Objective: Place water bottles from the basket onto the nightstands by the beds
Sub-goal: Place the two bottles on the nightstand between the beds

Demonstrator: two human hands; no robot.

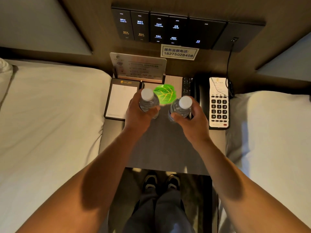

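Our left hand grips one water bottle, our right hand another, above the worktop. Whether their bases touch it is unclear. Released tilted, either may topple toward the telephone.

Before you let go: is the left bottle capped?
Capped: a white cap sits on the left bottle in the left hand.

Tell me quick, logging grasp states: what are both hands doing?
Left hand: closed around a water bottle.
Right hand: closed around a second water bottle.
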